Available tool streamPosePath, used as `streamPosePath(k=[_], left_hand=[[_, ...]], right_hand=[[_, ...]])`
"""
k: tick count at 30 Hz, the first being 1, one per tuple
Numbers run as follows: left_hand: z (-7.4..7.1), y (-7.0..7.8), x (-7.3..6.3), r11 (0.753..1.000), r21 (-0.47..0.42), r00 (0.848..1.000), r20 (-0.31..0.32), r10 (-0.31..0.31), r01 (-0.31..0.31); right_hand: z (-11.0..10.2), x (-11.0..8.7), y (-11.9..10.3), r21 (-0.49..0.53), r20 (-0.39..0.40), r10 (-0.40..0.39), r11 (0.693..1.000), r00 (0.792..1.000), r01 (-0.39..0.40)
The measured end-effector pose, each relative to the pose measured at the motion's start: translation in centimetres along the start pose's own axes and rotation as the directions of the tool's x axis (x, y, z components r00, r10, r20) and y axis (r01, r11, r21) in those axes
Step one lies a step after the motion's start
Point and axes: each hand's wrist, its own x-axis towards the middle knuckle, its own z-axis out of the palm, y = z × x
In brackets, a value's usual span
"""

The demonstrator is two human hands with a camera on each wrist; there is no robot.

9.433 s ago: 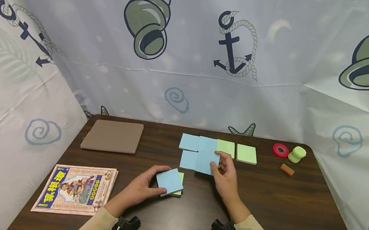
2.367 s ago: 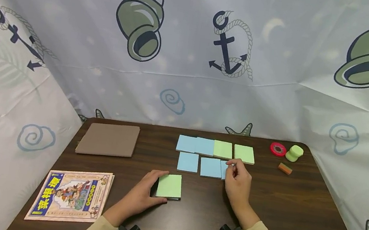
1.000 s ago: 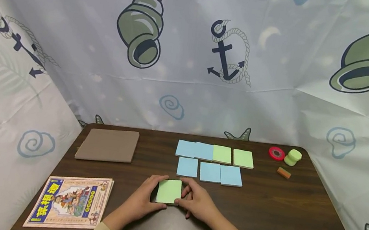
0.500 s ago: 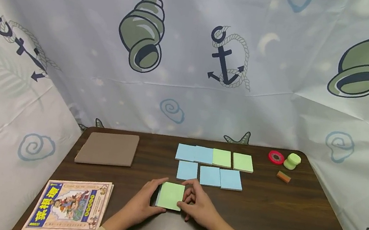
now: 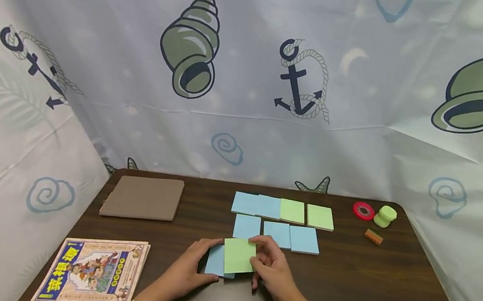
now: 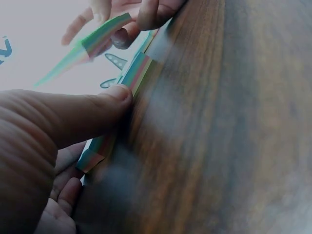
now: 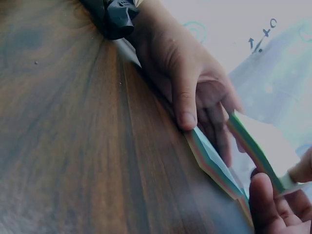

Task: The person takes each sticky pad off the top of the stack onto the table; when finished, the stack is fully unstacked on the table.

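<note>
My right hand (image 5: 275, 270) pinches a light green sticky note pad (image 5: 238, 257) between thumb and fingers, raised and tilted above a light blue sticky note pad (image 5: 214, 261). My left hand (image 5: 186, 269) holds that blue pad at its left side, low on the table, thumb on the near edge. In the left wrist view the thumb (image 6: 92, 114) presses the striped edge of the lower pad. The right wrist view shows the green pad (image 7: 261, 156) apart from the lower pad (image 7: 209, 163). The green pad covers much of the blue one.
Blue and green pads (image 5: 292, 211) line the back row; three blue pads (image 5: 246, 227) form a shorter row before it. A brown notebook (image 5: 142, 198) and an illustrated booklet (image 5: 92, 271) lie left. A red disc (image 5: 363, 210), green knob-shaped object (image 5: 384, 216) and orange-brown block (image 5: 373, 237) sit right.
Two more blue pads now lie in the front row. The right hand came back to the pile and lifted the green pad up and rightward, uncovering the blue pad below. The left hand stayed nearby.
</note>
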Motion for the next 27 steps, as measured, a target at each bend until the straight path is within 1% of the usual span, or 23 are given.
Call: streamPosePath(k=[3, 5, 8, 10, 12, 13, 14, 18, 20, 21, 23, 24, 26, 27], left_hand=[[0.0, 0.0, 0.0, 1.0, -0.002, 1.0, 0.013, -0.005, 0.005], [0.0, -0.1, 0.0, 1.0, 0.002, 1.0, 0.013, -0.005, 0.005], [0.0, -0.1, 0.0, 1.0, 0.008, 1.0, 0.009, -0.009, 0.009], [0.0, -0.1, 0.0, 1.0, 0.005, 1.0, 0.006, -0.006, 0.006], [0.1, 0.0, 0.0, 1.0, 0.006, 1.0, 0.004, 0.002, -0.002], [0.1, 0.0, -0.1, 1.0, 0.004, 1.0, 0.004, 0.006, -0.006], [0.1, 0.1, -0.1, 1.0, 0.005, 1.0, 0.003, 0.01, -0.01], [0.1, 0.3, -0.1, 1.0, 0.007, 1.0, 0.011, 0.018, -0.018], [0.1, 0.4, -0.1, 1.0, 0.006, 1.0, 0.016, 0.016, -0.016], [0.1, 0.4, -0.1, 1.0, 0.007, 1.0, 0.017, 0.016, -0.016], [0.0, 0.4, -0.1, 1.0, 0.014, 1.0, 0.015, 0.018, -0.018], [0.0, 0.4, -0.1, 1.0, 0.012, 1.0, 0.013, 0.015, -0.016], [-0.1, 0.3, -0.2, 1.0, 0.01, 1.0, 0.006, 0.01, -0.01], [-0.1, 0.3, -0.2, 1.0, 0.011, 1.0, 0.002, 0.005, -0.005]], right_hand=[[-0.4, -0.3, 0.0, -0.059, -0.049, -0.079, 0.995, 0.996, 0.076], [-0.8, -0.4, 0.0, -0.095, -0.089, -0.128, 0.988, 0.988, 0.119], [-1.4, -0.7, -0.3, -0.142, -0.16, -0.181, 0.977, 0.97, 0.159], [-1.9, -0.8, -0.6, -0.178, -0.217, -0.215, 0.968, 0.952, 0.178], [-2.4, -1.1, -0.8, -0.215, -0.279, -0.254, 0.956, 0.926, 0.198], [-2.7, -1.4, -0.9, -0.233, -0.312, -0.277, 0.95, 0.909, 0.209], [-3.0, -1.6, -1.0, -0.251, -0.345, -0.301, 0.942, 0.889, 0.222], [-4.9, -2.7, -1.2, -0.32, -0.464, -0.385, 0.913, 0.798, 0.254], [-6.1, -3.2, -1.3, -0.341, -0.513, -0.405, 0.905, 0.757, 0.253], [-6.7, -3.4, -1.4, -0.348, -0.535, -0.407, 0.905, 0.741, 0.246], [-7.9, -3.7, -1.6, -0.353, -0.571, -0.404, 0.907, 0.715, 0.23], [-8.4, -3.8, -1.7, -0.357, -0.583, -0.402, 0.907, 0.706, 0.222], [-9.4, -3.8, -1.9, -0.361, -0.6, -0.398, 0.909, 0.694, 0.209], [-9.8, -3.8, -1.9, -0.362, -0.602, -0.396, 0.909, 0.693, 0.204]])
